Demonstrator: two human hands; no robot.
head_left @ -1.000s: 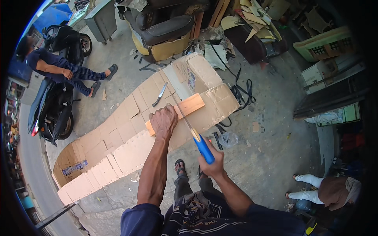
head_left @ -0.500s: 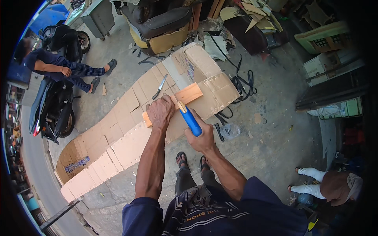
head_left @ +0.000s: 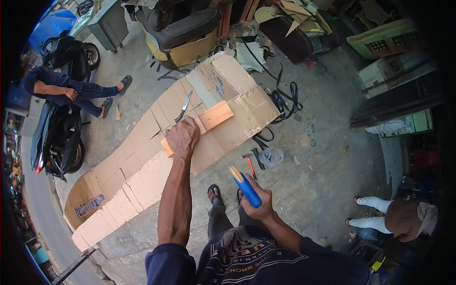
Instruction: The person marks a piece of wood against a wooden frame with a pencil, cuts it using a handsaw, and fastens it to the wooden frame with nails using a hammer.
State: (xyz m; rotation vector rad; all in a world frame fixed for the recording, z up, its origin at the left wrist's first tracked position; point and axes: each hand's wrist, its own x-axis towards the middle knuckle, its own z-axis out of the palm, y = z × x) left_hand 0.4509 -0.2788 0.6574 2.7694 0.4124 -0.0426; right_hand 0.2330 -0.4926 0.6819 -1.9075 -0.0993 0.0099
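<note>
My left hand (head_left: 183, 137) is closed over an orange wooden board (head_left: 216, 115), pressing it on a long cardboard piece (head_left: 118, 199). My right hand (head_left: 259, 204) grips a handsaw (head_left: 248, 188) with a blue and pale yellow handle; its thin blade runs up to the board just right of my left hand. A knife (head_left: 184, 106) lies on the cardboard above my left hand. A hammer (head_left: 258, 159) and another red-handled tool (head_left: 252, 168) lie on the floor beside a crumpled clear plastic bag (head_left: 271, 156).
A seated person (head_left: 52, 88) and scooters (head_left: 59, 147) are at left. A torn armchair (head_left: 175, 33) and scrap pile (head_left: 299, 33) stand behind the cardboard. Black straps (head_left: 287, 99) lie right of it. Another person's legs (head_left: 375, 221) show at lower right.
The saw and my right hand moved up toward the board half a second ago, and are now drawn back down toward me. My left hand stays on the board.
</note>
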